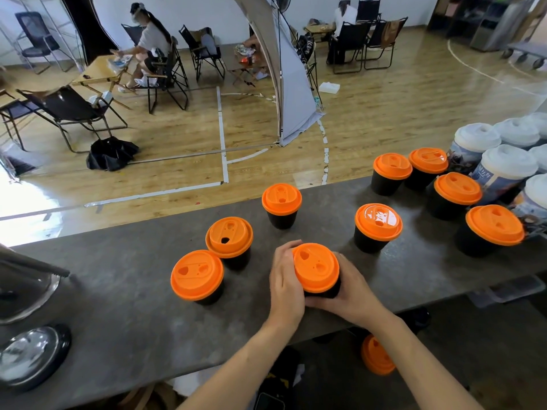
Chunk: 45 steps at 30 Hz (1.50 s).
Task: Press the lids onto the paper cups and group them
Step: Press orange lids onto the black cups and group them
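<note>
the left hand (pixel 285 279) and right hand (pixel 349 294) grip one black cup (pixel 324 293) from both sides at the near middle of the grey bench (pixel 118 291), left fingers curled against its orange lid (pixel 315 266). two lidded cups (pixel 196 275) stand to its left. four more (pixel 457 188) cluster far right, beside white-lidded cups (pixel 476 137).

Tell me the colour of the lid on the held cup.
Orange lid, seen best in head view.

The left hand (pixel 285 279) and right hand (pixel 352 294) hide most of the black cup (pixel 325 292).
</note>
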Each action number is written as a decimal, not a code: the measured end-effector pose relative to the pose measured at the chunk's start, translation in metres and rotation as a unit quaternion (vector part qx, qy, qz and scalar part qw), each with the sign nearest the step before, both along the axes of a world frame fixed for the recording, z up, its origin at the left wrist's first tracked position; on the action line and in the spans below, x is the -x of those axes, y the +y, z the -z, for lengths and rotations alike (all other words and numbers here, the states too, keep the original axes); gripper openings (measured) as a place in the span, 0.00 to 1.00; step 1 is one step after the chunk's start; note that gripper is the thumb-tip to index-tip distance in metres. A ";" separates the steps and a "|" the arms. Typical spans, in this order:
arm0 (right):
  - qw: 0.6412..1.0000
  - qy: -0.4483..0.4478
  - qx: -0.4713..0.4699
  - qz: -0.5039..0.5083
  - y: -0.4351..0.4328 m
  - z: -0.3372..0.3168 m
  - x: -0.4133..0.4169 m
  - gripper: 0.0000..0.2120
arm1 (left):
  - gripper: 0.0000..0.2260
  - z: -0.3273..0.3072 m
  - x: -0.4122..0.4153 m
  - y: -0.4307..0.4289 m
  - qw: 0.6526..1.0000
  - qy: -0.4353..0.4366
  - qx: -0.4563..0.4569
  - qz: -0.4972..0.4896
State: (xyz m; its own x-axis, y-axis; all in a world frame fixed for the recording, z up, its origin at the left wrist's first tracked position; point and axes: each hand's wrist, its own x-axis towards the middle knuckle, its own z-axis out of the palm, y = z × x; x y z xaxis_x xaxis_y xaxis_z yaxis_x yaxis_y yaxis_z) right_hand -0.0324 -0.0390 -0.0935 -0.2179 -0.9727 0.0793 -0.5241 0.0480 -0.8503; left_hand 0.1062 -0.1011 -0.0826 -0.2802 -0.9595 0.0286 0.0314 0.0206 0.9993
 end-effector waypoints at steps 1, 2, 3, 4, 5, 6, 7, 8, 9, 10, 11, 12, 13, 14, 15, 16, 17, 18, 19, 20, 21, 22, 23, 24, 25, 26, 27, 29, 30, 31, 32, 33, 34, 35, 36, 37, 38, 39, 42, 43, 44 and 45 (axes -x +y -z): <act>1.000 -0.002 0.001 0.001 0.000 0.000 0.000 0.45 | 0.19 0.001 0.002 0.003 1.000 0.007 -0.008 -0.016; 1.000 -0.006 0.003 0.003 0.000 0.000 0.001 0.45 | 0.19 0.003 0.004 0.005 0.999 0.012 -0.013 -0.027; 1.000 -0.009 0.005 0.004 0.001 0.000 0.002 0.44 | 0.19 0.003 0.004 0.005 0.999 0.014 -0.015 -0.028; 1.000 -0.008 0.005 0.004 0.001 0.000 0.003 0.43 | 0.20 0.003 0.005 0.003 1.000 0.012 -0.017 -0.016; 1.000 -0.006 0.005 0.003 0.001 0.000 0.004 0.42 | 0.21 0.003 0.005 -0.001 1.000 0.006 -0.021 0.005; 1.000 -0.003 0.006 0.002 0.001 0.001 0.004 0.40 | 0.21 0.001 0.004 -0.006 0.999 -0.003 -0.021 0.032; 1.000 -0.002 0.007 0.001 0.001 0.001 0.005 0.40 | 0.21 0.000 0.002 -0.011 0.998 -0.014 -0.015 0.057; 1.000 0.000 0.009 0.001 0.001 0.001 0.005 0.39 | 0.21 -0.001 0.000 -0.015 0.997 -0.025 -0.004 0.075; 1.000 0.000 0.009 -0.001 0.001 0.002 0.005 0.40 | 0.21 -0.002 -0.001 -0.018 0.996 -0.034 0.007 0.085; 1.000 0.001 0.008 -0.003 0.001 0.002 0.004 0.41 | 0.21 -0.003 -0.003 -0.020 0.995 -0.039 0.013 0.088; 1.000 0.002 0.006 -0.004 0.000 0.002 0.003 0.42 | 0.20 -0.003 -0.004 -0.020 0.996 -0.037 0.017 0.084; 1.000 0.001 0.006 -0.004 0.000 0.003 0.002 0.44 | 0.19 -0.002 -0.004 -0.018 0.997 -0.031 0.019 0.073; 1.000 -0.002 0.008 -0.001 -0.001 0.003 0.001 0.44 | 0.19 -0.001 -0.002 -0.014 0.998 -0.020 0.020 0.051; 1.000 -0.005 0.012 0.002 -0.001 0.003 0.001 0.43 | 0.18 0.000 -0.001 -0.009 1.000 -0.009 0.017 0.023; 1.000 -0.007 0.017 0.005 -0.002 0.002 0.001 0.41 | 0.18 0.001 0.002 -0.004 1.000 -0.001 0.012 -0.004; 1.000 -0.007 0.022 0.006 -0.002 0.002 0.001 0.39 | 0.18 0.001 0.003 -0.001 1.000 0.003 0.006 -0.025; 1.000 -0.007 0.025 0.007 -0.001 0.001 0.002 0.37 | 0.18 0.003 0.004 0.002 0.999 0.004 0.003 -0.038; 1.000 -0.005 0.028 0.007 -0.001 0.000 0.002 0.37 | 0.18 0.004 0.004 0.002 0.999 0.003 0.006 -0.040; 0.999 -0.004 0.032 0.006 -0.001 -0.001 0.003 0.37 | 0.18 0.005 0.003 0.000 0.999 -0.001 0.011 -0.030; 0.999 -0.003 0.035 0.005 -0.001 -0.001 0.004 0.37 | 0.19 0.005 0.002 -0.004 1.000 -0.006 0.013 -0.011; 0.999 -0.002 0.037 0.003 -0.001 -0.001 0.004 0.36 | 0.20 0.004 0.000 -0.009 1.000 -0.012 0.009 0.015; 0.999 0.000 0.039 0.001 -0.001 -0.002 0.004 0.36 | 0.21 0.002 -0.001 -0.014 0.999 -0.020 0.004 0.041; 0.999 0.003 0.041 -0.002 -0.001 -0.002 0.004 0.36 | 0.21 0.001 -0.003 -0.019 0.998 -0.030 0.007 0.062; 0.999 0.005 0.041 -0.005 -0.002 -0.001 0.004 0.37 | 0.21 -0.001 -0.004 -0.023 0.996 -0.038 0.017 0.073; 0.999 0.006 0.038 -0.008 -0.002 0.000 0.003 0.38 | 0.21 -0.001 -0.004 -0.025 0.996 -0.042 0.029 0.075; 0.999 0.007 0.035 -0.009 -0.002 0.000 0.002 0.39 | 0.20 -0.001 -0.005 -0.025 0.996 -0.041 0.038 0.071; 1.000 0.008 0.029 -0.006 -0.001 0.001 0.001 0.39 | 0.20 0.000 -0.005 -0.024 0.997 -0.035 0.041 0.062; 1.000 0.011 0.018 0.000 -0.001 0.001 0.000 0.40 | 0.19 0.002 -0.005 -0.016 0.998 -0.019 0.038 0.040; 1.000 0.013 0.017 -0.001 -0.001 0.001 0.000 0.39 | 0.18 0.004 -0.005 -0.013 0.999 -0.013 0.035 0.031; 1.000 0.016 0.019 -0.003 -0.001 0.001 0.000 0.39 | 0.18 0.006 -0.005 -0.010 0.999 -0.009 0.031 0.023; 1.000 0.016 0.021 -0.004 -0.001 0.002 0.001 0.38 | 0.18 0.007 -0.004 -0.008 0.999 -0.009 0.027 0.019; 1.000 0.015 0.023 -0.004 0.000 0.002 0.002 0.38 | 0.19 0.006 -0.004 -0.008 0.999 -0.013 0.020 0.024; 1.000 0.013 0.023 -0.003 0.000 0.002 0.003 0.38 | 0.20 0.004 -0.003 -0.011 0.999 -0.019 0.007 0.037; 1.000 0.013 0.021 -0.004 0.000 0.002 0.004 0.37 | 0.22 0.002 -0.002 -0.014 0.998 -0.026 -0.007 0.057; 1.000 0.013 0.018 -0.006 0.000 0.002 0.005 0.37 | 0.23 0.000 -0.002 -0.018 0.996 -0.034 -0.016 0.078; 1.000 0.014 0.015 -0.008 0.000 0.002 0.005 0.37 | 0.23 -0.002 -0.003 -0.023 0.995 -0.041 -0.018 0.094; 1.000 0.015 0.014 -0.009 0.000 0.002 0.006 0.37 | 0.23 -0.004 -0.003 -0.025 0.994 -0.044 -0.015 0.102; 1.000 0.017 0.015 -0.010 0.000 0.003 0.006 0.37 | 0.22 -0.005 -0.003 -0.026 0.994 -0.041 -0.008 0.099; 1.000 0.008 0.021 -0.007 0.000 0.005 0.003 0.42 | 0.19 -0.004 0.000 -0.016 0.999 -0.007 -0.004 0.046; 1.000 0.003 0.022 -0.005 -0.001 0.005 0.002 0.43 | 0.18 -0.003 0.001 -0.010 1.000 0.000 -0.007 0.023; 1.000 0.000 0.022 -0.004 -0.001 0.005 0.001 0.43 | 0.17 0.000 0.003 -0.004 1.000 0.001 -0.010 0.003; 1.000 0.000 0.021 -0.002 -0.001 0.005 0.000 0.42 | 0.17 0.002 0.004 0.000 1.000 -0.001 -0.016 -0.013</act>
State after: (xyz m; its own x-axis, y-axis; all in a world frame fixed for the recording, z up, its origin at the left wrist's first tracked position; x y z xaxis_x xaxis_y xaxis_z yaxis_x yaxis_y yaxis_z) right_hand -0.0327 -0.0404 -0.0980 -0.2130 -0.9696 0.1207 -0.5249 0.0094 -0.8511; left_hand 0.1025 -0.1011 -0.0850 -0.2542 -0.9671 -0.0026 0.0288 -0.0103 0.9995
